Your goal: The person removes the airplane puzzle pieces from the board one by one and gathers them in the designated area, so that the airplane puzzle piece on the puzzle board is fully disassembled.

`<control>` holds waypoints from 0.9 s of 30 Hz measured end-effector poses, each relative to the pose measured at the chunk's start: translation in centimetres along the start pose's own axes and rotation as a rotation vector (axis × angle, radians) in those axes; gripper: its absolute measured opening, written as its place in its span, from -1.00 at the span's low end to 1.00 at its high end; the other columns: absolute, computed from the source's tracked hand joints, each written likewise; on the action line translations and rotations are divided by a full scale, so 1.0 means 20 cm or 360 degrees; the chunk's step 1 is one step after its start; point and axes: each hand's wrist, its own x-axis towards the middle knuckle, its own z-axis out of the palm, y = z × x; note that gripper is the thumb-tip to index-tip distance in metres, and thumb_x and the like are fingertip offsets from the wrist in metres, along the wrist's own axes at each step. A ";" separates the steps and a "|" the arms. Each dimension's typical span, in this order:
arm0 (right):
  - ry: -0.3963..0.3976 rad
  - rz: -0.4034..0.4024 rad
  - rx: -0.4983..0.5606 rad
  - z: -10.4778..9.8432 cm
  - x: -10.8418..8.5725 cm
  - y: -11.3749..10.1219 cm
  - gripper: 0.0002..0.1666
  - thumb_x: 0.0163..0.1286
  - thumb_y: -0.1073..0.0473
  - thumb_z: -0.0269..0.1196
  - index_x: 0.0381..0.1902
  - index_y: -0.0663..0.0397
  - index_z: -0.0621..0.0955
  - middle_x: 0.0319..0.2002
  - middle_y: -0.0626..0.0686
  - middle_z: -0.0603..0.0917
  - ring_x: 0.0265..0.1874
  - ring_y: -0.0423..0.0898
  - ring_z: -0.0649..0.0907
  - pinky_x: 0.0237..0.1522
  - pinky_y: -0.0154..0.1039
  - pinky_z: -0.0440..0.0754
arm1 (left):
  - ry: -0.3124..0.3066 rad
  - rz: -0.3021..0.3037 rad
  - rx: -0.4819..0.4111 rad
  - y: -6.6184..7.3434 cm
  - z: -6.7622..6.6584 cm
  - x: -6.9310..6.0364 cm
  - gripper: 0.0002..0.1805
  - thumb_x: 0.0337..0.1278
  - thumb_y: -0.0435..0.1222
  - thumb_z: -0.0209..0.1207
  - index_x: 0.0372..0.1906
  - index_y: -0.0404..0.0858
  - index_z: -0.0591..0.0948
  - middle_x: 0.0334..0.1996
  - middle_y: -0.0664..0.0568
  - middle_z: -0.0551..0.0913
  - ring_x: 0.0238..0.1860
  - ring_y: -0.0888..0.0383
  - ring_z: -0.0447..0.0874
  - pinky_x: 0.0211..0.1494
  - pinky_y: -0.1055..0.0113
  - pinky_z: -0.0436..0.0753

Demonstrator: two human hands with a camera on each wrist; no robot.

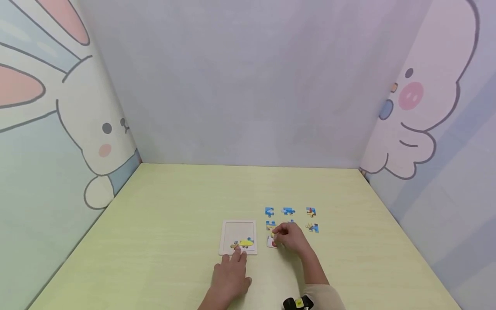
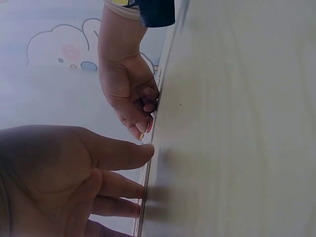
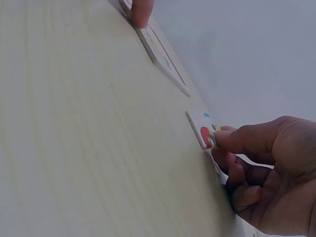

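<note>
In the head view, a puzzle tray with a raised rim holds joined pieces with yellow and brown parts along its bottom. My left hand rests its outstretched fingertips at the tray's near rim; the left wrist view also shows this hand with fingers extended. Right of the tray, my right hand pinches a white puzzle piece with a red patch. The right wrist view shows that piece by the thumb and forefinger of the right hand; the fingertips hide part of it.
Loose puzzle pieces lie in rows beyond the right hand, among them a blue one, a red-and-yellow one and a blue-and-brown one. The pale table meets a plain back wall and cartoon-printed side walls.
</note>
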 end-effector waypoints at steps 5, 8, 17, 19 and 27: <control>0.0020 0.0041 -0.0045 0.01 0.01 0.02 -0.89 0.13 0.46 0.30 -0.37 0.24 0.69 -0.53 -0.02 0.58 -0.51 -0.12 0.49 -0.48 -0.27 0.44 | -0.0029 -0.0004 -0.0015 0.00 0.01 -0.01 -0.33 0.02 -0.02 0.40 0.22 -0.28 0.60 0.30 -0.14 0.50 0.10 -0.19 0.48 -0.11 -0.14 0.58; 0.0031 0.0059 -0.0039 0.01 0.01 0.01 -0.89 0.14 0.45 0.30 -0.36 0.23 0.69 -0.52 -0.01 0.58 -0.50 -0.10 0.49 -0.47 -0.25 0.45 | -0.0021 0.0001 -0.0003 0.00 0.01 -0.01 -0.33 0.02 -0.02 0.39 0.22 -0.28 0.60 0.31 -0.13 0.49 0.10 -0.18 0.48 -0.13 -0.12 0.59; -0.0002 0.0016 -0.0036 0.00 0.02 0.00 -0.88 0.18 0.44 0.31 -0.31 0.23 0.70 -0.52 -0.01 0.56 -0.52 -0.10 0.47 -0.48 -0.24 0.45 | -0.0016 -0.0001 -0.0045 0.00 -0.01 -0.01 -0.36 0.03 -0.01 0.39 0.18 -0.28 0.61 0.30 -0.16 0.50 0.08 -0.22 0.52 -0.11 -0.15 0.57; -0.0012 -0.0010 -0.0040 0.00 0.03 -0.01 -0.88 0.19 0.44 0.31 -0.30 0.23 0.70 -0.53 -0.01 0.56 -0.52 -0.10 0.47 -0.48 -0.24 0.45 | -0.0006 0.0009 -0.0059 0.02 -0.02 -0.01 -0.37 0.03 -0.01 0.38 0.17 -0.28 0.62 0.28 -0.15 0.51 0.05 -0.22 0.54 -0.13 -0.15 0.57; -0.0141 -0.0107 0.0053 0.02 0.05 -0.06 -0.85 0.27 0.42 0.27 -0.20 0.30 0.70 -0.56 -0.01 0.52 -0.60 -0.13 0.48 -0.54 -0.29 0.46 | 0.0031 -0.0029 0.0006 0.12 -0.04 0.00 -0.35 0.02 0.04 0.37 0.14 -0.30 0.62 0.23 -0.11 0.53 0.03 -0.18 0.55 -0.12 -0.11 0.56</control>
